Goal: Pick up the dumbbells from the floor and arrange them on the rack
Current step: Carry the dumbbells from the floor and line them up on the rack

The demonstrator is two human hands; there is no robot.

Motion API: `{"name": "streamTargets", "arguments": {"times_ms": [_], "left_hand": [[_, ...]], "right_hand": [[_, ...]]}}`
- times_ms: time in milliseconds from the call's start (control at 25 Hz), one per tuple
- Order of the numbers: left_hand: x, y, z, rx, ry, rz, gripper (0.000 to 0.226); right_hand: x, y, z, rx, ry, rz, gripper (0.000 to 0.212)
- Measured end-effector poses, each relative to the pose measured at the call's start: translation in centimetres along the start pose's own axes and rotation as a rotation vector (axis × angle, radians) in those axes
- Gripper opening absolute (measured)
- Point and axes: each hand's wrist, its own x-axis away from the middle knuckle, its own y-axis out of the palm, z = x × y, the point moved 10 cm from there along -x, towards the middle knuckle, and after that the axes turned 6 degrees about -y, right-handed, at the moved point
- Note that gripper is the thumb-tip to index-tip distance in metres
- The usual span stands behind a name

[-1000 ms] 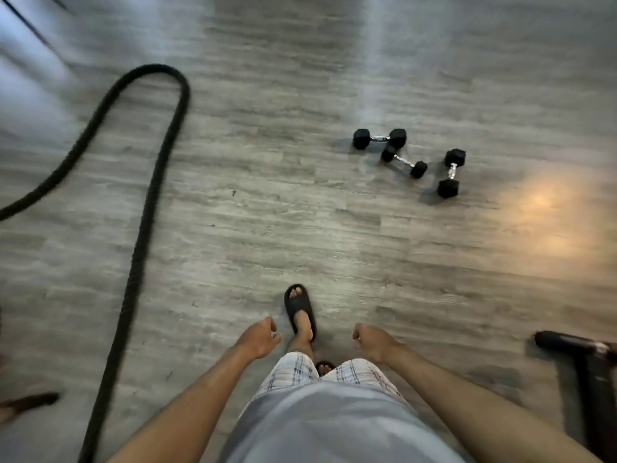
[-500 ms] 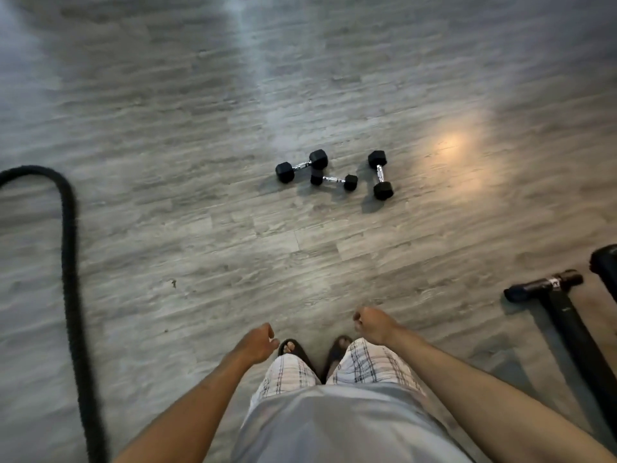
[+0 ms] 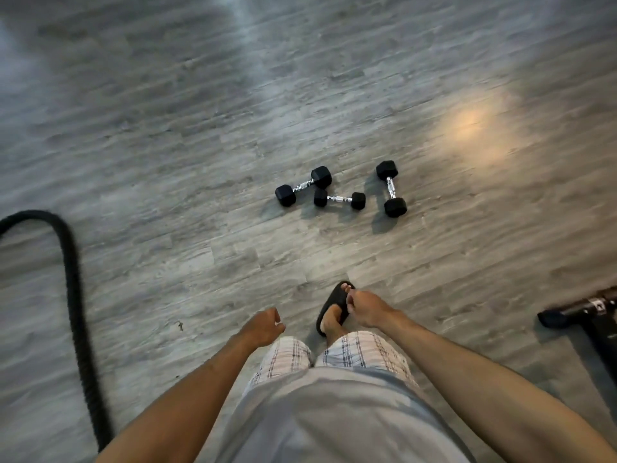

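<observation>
Three small black hex dumbbells with chrome handles lie together on the grey wood floor ahead of me. The left dumbbell (image 3: 303, 186) lies slanted, the middle dumbbell (image 3: 339, 199) lies almost level and touches it, and the right dumbbell (image 3: 391, 188) lies nearly upright in the picture, apart from the others. My left hand (image 3: 262, 327) and my right hand (image 3: 366, 309) hang in front of my waist with fingers loosely curled, holding nothing, well short of the dumbbells. No rack is in view.
A thick black battle rope (image 3: 74, 295) curves along the floor at the left. A black equipment base bar (image 3: 582, 314) lies on the floor at the right edge. My foot in a black sandal (image 3: 334, 305) is stepped forward towards the dumbbells.
I have walked closer: the dumbbells now look larger and sit nearer the middle of the view. One sandalled foot has stepped forward. Both hands stay empty.
</observation>
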Motion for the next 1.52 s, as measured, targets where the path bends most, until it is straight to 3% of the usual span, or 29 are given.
{"name": "streamTargets", "arguments": {"times_ms": [360, 840, 1000, 1240, 1400, 1520], "left_hand": [[-9.8, -14.1, 12.8, 0.067, 0.072, 0.024, 0.034], [-28.5, -24.8, 15.2, 0.209, -0.054, -0.148, 0.029], [-38.1, -29.2, 14.9, 0.249, -0.121, -0.143, 0.028], [-53.1, -28.9, 16.1, 0.267, -0.124, -0.14, 0.027], [-65.3, -24.4, 15.3, 0.342, -0.159, -0.123, 0.025], [-73.3, -22.9, 14.2, 0.35, -0.176, -0.024, 0.037]], "right_hand": [[-11.2, -12.4, 1.5, 0.005, 0.031, -0.054, 0.019], [-29.3, -23.1, 2.6, -0.042, 0.18, -0.137, 0.022], [-39.6, -25.4, 2.5, -0.116, 0.205, -0.125, 0.026], [-54.6, -24.9, 6.0, -0.222, 0.251, -0.077, 0.03], [-65.1, -21.6, 12.6, -0.337, 0.329, 0.027, 0.048], [-71.4, -19.7, 17.6, -0.408, 0.405, 0.12, 0.069]]}}
